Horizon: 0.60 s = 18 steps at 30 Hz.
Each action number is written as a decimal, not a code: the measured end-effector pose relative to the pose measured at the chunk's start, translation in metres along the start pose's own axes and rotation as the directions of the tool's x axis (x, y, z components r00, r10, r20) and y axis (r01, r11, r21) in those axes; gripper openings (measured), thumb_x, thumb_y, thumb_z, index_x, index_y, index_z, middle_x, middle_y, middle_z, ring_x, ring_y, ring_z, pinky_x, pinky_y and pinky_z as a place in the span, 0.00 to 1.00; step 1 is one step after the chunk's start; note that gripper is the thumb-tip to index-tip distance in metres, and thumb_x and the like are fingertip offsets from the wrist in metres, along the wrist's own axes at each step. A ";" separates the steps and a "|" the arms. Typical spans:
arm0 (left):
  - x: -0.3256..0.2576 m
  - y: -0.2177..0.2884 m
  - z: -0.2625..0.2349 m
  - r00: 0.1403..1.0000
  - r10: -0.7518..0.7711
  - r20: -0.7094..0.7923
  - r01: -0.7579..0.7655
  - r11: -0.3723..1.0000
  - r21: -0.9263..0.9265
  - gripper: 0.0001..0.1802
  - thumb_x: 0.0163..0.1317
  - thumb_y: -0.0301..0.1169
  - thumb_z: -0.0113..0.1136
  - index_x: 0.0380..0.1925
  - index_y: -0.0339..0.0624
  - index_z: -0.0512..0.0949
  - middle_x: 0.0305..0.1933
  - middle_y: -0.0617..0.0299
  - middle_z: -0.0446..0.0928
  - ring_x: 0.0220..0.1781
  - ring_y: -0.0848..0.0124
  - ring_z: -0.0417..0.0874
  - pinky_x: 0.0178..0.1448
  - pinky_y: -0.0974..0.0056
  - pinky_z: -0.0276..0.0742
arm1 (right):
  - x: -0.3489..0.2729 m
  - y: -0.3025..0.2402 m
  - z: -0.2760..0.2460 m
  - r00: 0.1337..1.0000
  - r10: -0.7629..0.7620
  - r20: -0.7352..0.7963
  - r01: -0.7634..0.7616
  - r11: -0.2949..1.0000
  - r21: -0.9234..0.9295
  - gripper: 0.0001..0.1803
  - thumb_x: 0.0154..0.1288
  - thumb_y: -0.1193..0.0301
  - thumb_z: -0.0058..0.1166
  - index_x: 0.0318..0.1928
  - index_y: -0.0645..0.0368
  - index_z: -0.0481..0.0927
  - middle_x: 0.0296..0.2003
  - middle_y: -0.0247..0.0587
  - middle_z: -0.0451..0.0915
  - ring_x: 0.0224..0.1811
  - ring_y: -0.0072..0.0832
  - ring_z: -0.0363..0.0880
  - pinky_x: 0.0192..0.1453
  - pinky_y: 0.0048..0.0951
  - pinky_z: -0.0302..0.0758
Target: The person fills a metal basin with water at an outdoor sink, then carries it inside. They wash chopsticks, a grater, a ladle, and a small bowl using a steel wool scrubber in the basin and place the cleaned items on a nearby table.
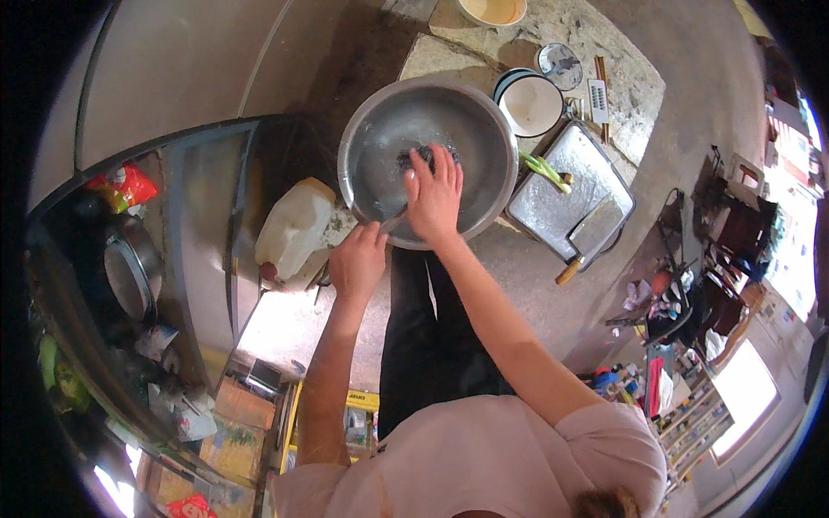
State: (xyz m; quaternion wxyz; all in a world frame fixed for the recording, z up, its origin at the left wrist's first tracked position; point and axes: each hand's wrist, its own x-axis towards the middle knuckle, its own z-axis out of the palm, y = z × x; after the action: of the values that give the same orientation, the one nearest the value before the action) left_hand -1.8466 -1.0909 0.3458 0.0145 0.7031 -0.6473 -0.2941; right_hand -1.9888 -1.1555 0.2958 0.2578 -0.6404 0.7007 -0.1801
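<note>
A wide metal basin is in front of me, its inside wet-looking. My left hand is at the near rim, closed around the end of a metal utensil that reaches over the rim into the basin. My right hand is inside the basin with its fingers bent over a dark, rough-textured scouring pad. The utensil's far end is hidden under my right hand, so its exact kind cannot be made out.
A metal tray holds green onions and a cleaver. Beyond are an enamel pot, a lid, a grater and chopsticks. A plastic jug stands left of the basin.
</note>
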 end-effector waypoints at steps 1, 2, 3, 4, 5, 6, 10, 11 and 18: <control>-0.002 0.000 0.001 1.000 0.026 0.007 -0.026 0.999 0.039 0.15 0.58 0.36 0.59 0.43 0.41 0.78 0.34 0.55 0.79 0.36 0.56 0.81 0.37 0.56 0.76 | 0.008 0.010 0.006 0.998 0.060 0.035 -0.062 0.997 0.051 0.20 0.68 0.59 0.42 0.53 0.56 0.77 0.61 0.50 0.64 0.66 0.45 0.58 0.69 0.46 0.52; -0.005 0.000 0.002 0.999 0.052 0.016 -0.053 0.996 0.078 0.14 0.58 0.36 0.60 0.42 0.42 0.78 0.33 0.56 0.79 0.35 0.56 0.81 0.36 0.56 0.76 | 0.014 0.024 0.014 0.990 0.118 0.073 -0.125 0.987 0.100 0.22 0.69 0.57 0.40 0.51 0.58 0.78 0.59 0.51 0.67 0.65 0.45 0.61 0.68 0.45 0.55; -0.008 -0.005 0.007 0.997 0.078 0.001 -0.078 0.993 0.090 0.14 0.58 0.36 0.60 0.42 0.42 0.78 0.32 0.57 0.78 0.34 0.57 0.81 0.35 0.56 0.76 | 0.024 0.035 0.019 0.979 0.171 0.112 -0.187 0.971 0.146 0.23 0.69 0.55 0.38 0.49 0.59 0.79 0.57 0.53 0.70 0.63 0.46 0.63 0.66 0.44 0.57; -0.014 -0.012 0.013 0.994 0.104 -0.016 -0.102 0.990 0.101 0.14 0.58 0.37 0.60 0.41 0.42 0.78 0.31 0.57 0.77 0.33 0.57 0.80 0.34 0.56 0.76 | 0.035 0.041 0.018 0.938 0.281 0.205 -0.318 0.931 0.180 0.25 0.69 0.53 0.37 0.48 0.60 0.80 0.54 0.54 0.72 0.61 0.47 0.66 0.64 0.44 0.60; -0.019 -0.018 0.018 0.991 0.130 -0.032 -0.126 0.986 0.112 0.14 0.58 0.37 0.60 0.41 0.43 0.78 0.30 0.58 0.77 0.33 0.57 0.80 0.33 0.56 0.75 | 0.047 0.049 0.016 0.876 0.377 0.299 -0.445 0.873 0.201 0.27 0.69 0.51 0.36 0.46 0.61 0.80 0.51 0.55 0.74 0.59 0.48 0.68 0.62 0.43 0.63; -0.023 -0.023 0.022 0.987 0.138 -0.077 -0.131 0.987 0.094 0.14 0.57 0.37 0.61 0.41 0.43 0.78 0.30 0.58 0.77 0.32 0.57 0.80 0.33 0.56 0.76 | 0.056 0.057 0.013 0.794 0.463 0.394 -0.566 0.798 0.204 0.29 0.69 0.49 0.35 0.45 0.62 0.80 0.49 0.56 0.76 0.57 0.49 0.70 0.60 0.43 0.65; -0.025 -0.032 0.021 0.988 0.082 -0.132 -0.077 0.996 0.042 0.14 0.56 0.36 0.61 0.41 0.44 0.78 0.33 0.58 0.78 0.33 0.57 0.80 0.34 0.57 0.76 | 0.054 0.099 0.026 0.968 0.223 -0.112 -0.200 0.962 0.186 0.15 0.58 0.65 0.55 0.42 0.63 0.80 0.42 0.53 0.77 0.47 0.50 0.73 0.52 0.44 0.70; -0.024 -0.033 0.020 0.992 0.047 -0.115 -0.044 0.999 0.029 0.14 0.56 0.36 0.61 0.41 0.44 0.78 0.34 0.58 0.78 0.34 0.57 0.80 0.35 0.56 0.76 | 0.051 0.102 0.030 0.985 0.136 -0.107 -0.123 0.985 0.120 0.14 0.57 0.67 0.55 0.42 0.61 0.80 0.42 0.52 0.76 0.46 0.49 0.73 0.52 0.44 0.70; -0.009 -0.035 0.016 0.999 -0.010 0.035 0.011 1.000 -0.024 0.15 0.58 0.36 0.59 0.44 0.41 0.77 0.38 0.51 0.79 0.39 0.52 0.80 0.40 0.53 0.76 | 0.039 0.109 0.054 0.941 0.304 0.148 -0.337 0.880 0.336 0.17 0.52 0.76 0.55 0.45 0.52 0.82 0.42 0.44 0.76 0.50 0.45 0.70 0.56 0.38 0.68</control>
State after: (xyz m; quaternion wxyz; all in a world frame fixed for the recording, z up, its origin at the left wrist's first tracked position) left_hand -1.8217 -1.0707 0.3219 0.0101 0.7010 -0.6402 -0.3141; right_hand -2.0461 -1.1775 0.1841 0.4275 -0.4657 0.7401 -0.2294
